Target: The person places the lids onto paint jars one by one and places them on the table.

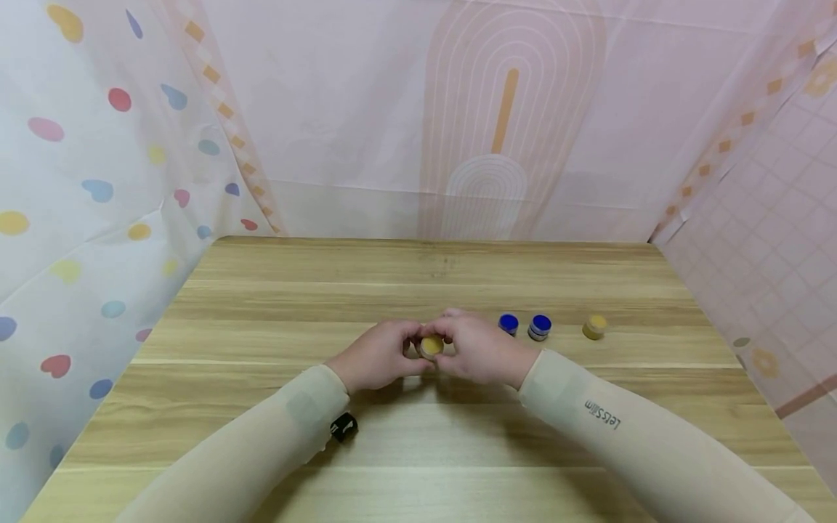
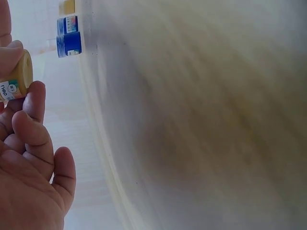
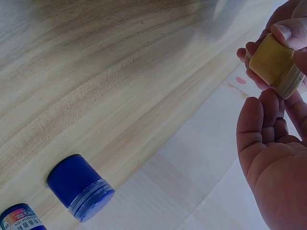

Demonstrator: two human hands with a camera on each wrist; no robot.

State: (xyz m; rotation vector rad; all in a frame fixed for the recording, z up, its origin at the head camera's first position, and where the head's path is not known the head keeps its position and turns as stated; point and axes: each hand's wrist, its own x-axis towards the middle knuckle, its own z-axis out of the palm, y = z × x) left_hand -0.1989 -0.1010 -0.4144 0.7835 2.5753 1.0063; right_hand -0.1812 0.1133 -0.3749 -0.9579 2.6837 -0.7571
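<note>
Both hands meet over the middle of the wooden table around a small yellow paint jar (image 1: 431,346). My left hand (image 1: 378,356) pinches the jar's body between thumb and fingers; in the left wrist view the jar (image 2: 20,76) shows a printed label. Thumb and fingers of my right hand (image 1: 476,346) grip the same jar at its clear lid end. Seen from the right wrist, the jar (image 3: 272,60) is tilted and held off the table, with the lid still on it. Fingers cover part of the jar in each view.
Two blue paint jars, one (image 1: 508,324) close beside the right hand and another (image 1: 539,327), stand on the table (image 1: 418,450). A second yellow jar (image 1: 594,327) is farther right. Near the left forearm is a small black object (image 1: 344,427). Patterned cloth hangs behind and at both sides.
</note>
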